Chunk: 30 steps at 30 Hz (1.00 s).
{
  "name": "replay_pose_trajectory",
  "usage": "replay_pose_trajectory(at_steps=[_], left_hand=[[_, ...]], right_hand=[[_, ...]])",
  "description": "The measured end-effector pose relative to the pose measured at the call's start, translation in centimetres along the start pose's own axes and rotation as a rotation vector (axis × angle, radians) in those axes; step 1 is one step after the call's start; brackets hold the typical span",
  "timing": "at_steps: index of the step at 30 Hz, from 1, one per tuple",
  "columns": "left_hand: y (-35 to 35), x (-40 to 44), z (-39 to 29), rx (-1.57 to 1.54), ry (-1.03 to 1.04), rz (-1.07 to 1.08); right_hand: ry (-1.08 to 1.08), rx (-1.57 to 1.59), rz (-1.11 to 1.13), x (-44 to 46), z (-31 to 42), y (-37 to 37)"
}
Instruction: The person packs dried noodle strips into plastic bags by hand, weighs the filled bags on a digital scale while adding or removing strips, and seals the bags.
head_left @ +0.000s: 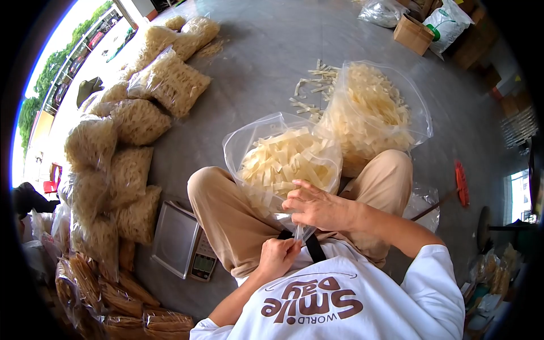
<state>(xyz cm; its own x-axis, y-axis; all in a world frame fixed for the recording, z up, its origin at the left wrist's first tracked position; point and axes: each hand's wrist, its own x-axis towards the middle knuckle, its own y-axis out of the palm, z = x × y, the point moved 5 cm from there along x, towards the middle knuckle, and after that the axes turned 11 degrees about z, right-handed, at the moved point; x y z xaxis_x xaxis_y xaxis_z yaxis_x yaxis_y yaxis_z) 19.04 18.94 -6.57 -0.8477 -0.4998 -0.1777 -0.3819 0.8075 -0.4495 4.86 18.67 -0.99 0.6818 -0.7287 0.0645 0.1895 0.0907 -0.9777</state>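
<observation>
A clear plastic bag [235,148] of pale yellow strips [286,161] lies open between my bent legs. My left hand [277,256] is closed in a pinch on a gathered part of the bag near my waist. Just above it, my right hand [320,208] is at the bag's near edge, its lower fingers bent onto the plastic and its upper fingers raised over the strips. A second clear bag [420,107], also full of pale strips [374,105], touches the first one on its far right side.
Loose strips [320,79] lie on the grey floor [260,73] beyond the bags. Several filled bags [136,122] line the left side. A scale [177,238] sits beside my left leg. A cardboard box [413,34] and a white sack [450,25] stand far right.
</observation>
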Motion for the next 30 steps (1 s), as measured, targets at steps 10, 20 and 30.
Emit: replay_pose_trajectory(at_steps=[10, 20, 30], left_hand=[[0.8, -0.4, -0.3, 0.081, 0.187, -0.002], [-3.6, 3.8, -1.7, 0.262, -0.142, 0.069], [-0.7, 6.1, -0.3, 0.106, 0.061, -0.076]], right_hand=[[0.024, -0.159, 0.006, 0.4, -1.6, 1.0], [0.093, -0.356, -0.042, 0.1, -0.7, 1.1], [0.136, 0.381, 0.051, 0.3, -4.1, -0.6]])
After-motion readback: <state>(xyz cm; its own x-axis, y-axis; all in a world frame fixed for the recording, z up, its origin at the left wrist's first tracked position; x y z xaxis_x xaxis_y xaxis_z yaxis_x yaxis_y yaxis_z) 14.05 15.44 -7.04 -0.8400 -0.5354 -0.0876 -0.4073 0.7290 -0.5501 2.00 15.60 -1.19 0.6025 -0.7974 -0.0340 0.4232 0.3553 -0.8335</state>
